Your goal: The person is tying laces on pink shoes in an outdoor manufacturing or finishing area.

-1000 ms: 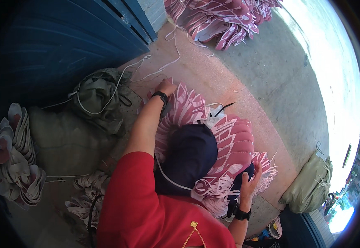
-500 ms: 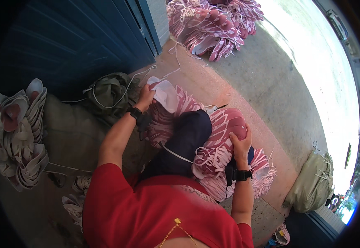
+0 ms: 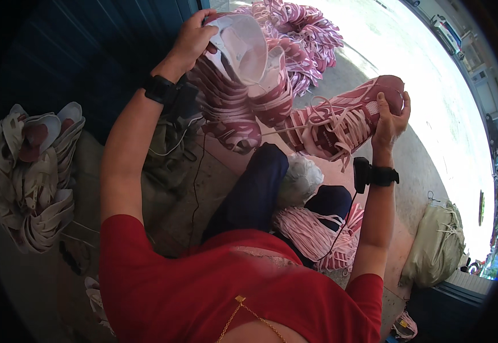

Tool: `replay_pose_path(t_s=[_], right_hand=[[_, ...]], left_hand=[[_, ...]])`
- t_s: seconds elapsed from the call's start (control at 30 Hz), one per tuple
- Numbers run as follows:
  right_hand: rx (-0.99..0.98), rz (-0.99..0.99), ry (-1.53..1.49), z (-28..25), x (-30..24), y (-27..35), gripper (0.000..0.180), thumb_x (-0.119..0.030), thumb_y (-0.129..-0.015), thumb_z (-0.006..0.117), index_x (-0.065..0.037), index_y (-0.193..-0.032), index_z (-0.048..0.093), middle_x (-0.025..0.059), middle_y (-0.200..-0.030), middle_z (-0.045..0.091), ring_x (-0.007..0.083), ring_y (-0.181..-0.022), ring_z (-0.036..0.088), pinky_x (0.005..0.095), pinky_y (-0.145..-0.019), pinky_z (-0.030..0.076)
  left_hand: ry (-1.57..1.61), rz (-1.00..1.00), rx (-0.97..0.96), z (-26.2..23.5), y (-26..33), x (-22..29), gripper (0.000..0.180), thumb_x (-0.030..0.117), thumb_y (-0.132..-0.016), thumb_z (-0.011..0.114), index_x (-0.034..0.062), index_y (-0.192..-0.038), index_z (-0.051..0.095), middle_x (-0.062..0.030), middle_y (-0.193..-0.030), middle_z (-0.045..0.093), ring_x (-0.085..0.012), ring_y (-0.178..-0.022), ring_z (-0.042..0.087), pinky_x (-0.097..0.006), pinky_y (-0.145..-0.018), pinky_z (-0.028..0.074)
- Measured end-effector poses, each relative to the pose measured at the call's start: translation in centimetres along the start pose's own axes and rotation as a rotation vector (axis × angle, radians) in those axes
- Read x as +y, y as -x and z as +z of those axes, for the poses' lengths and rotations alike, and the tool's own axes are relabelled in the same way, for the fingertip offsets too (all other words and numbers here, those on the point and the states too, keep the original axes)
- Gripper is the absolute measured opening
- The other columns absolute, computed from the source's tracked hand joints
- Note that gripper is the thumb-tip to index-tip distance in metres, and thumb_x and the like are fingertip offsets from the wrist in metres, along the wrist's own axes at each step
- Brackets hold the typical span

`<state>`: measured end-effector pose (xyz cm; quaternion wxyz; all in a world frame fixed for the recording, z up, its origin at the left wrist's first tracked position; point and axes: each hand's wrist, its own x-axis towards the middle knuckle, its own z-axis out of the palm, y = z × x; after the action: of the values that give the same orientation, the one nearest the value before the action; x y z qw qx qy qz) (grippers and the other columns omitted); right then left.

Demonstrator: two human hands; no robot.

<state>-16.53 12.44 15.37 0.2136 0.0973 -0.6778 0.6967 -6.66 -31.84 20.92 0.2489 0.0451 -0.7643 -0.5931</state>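
Person in a red shirt (image 3: 197, 280) holds two bunches of pink shoe uppers (image 3: 220, 103) beyond their navy-clad knees (image 3: 252, 186).
Right of the knees lies a green sack (image 3: 436, 246); between them, a white plastic bag (image 3: 300, 180). Beyond them, the left hand (image 3: 193, 39) clamps its fingers on one bunch's rim, the right hand (image 3: 391, 121) on the other's end.

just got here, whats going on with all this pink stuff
A person in a red top is holding pink shoe uppers out in front with both hands. The left hand grips one end of a nested bundle; the right hand holds a laced bundle by its far end. Beyond lies a pile of similar pieces, and an olive sack sits to the right.
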Motion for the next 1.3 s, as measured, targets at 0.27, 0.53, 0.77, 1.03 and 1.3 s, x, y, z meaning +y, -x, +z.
replay_pose_path(t_s=[0.27,0.53,0.77,1.03,1.3], right_hand=[[0.016,0.015,0.551,-0.6,20.4,1.4,0.081,-0.021,-0.079,0.081,0.000,-0.145,0.038,0.0235,-0.136,0.052,0.0360,-0.126,0.052,0.0410,-0.106,0.043],[-0.809,-0.156,0.544,7.8,20.0,12.8,0.061,-0.028,-0.076,0.079,0.000,-0.127,0.059,0.0225,-0.134,0.057,0.0389,-0.126,0.052,0.0458,-0.107,0.042],[-0.795,0.181,0.370,18.8,17.5,14.8,0.030,-0.031,-0.087,0.071,-0.004,-0.100,0.070,0.0197,-0.082,0.070,0.0370,-0.076,0.069,0.0459,-0.071,0.051],[-0.634,0.400,0.336,18.4,22.2,14.6,0.042,-0.036,-0.091,0.068,0.005,-0.081,0.070,0.0244,-0.068,0.065,0.0364,-0.064,0.068,0.0452,-0.062,0.048],[-0.619,0.480,0.215,18.4,20.7,14.2,0.036,-0.030,-0.092,0.069,0.006,-0.086,0.070,0.0178,-0.070,0.068,0.0211,-0.063,0.066,0.0383,-0.061,0.049]], left_hand=[[-0.320,0.212,-0.033,4.8,1.1,-2.5,0.048,0.006,-0.092,0.057,0.0026,-0.139,0.050,-0.0068,-0.097,0.066,-0.0101,-0.073,0.062,-0.026,-0.057,0.054],[-0.468,-0.181,-0.194,12.2,5.1,-10.8,0.049,0.007,-0.087,0.058,0.0045,-0.135,0.054,-0.0219,-0.117,0.067,-0.0335,-0.097,0.069,-0.039,-0.082,0.055],[-0.385,0.010,-0.196,12.1,5.9,-10.3,0.046,0.009,-0.089,0.061,0.0030,-0.134,0.052,-0.0199,-0.112,0.067,-0.0279,-0.100,0.068,-0.037,-0.085,0.054],[0.038,-1.034,-0.223,4.8,17.4,-26.7,0.039,0.019,-0.094,0.062,0.0012,-0.126,0.050,-0.0072,-0.096,0.065,-0.0135,-0.080,0.062,-0.027,-0.068,0.052],[-0.019,-0.761,-0.177,14.2,24.6,-43.1,0.054,0.019,-0.091,0.068,0.0046,-0.137,0.044,-0.0133,-0.114,0.058,-0.0192,-0.085,0.061,-0.033,-0.070,0.050]])
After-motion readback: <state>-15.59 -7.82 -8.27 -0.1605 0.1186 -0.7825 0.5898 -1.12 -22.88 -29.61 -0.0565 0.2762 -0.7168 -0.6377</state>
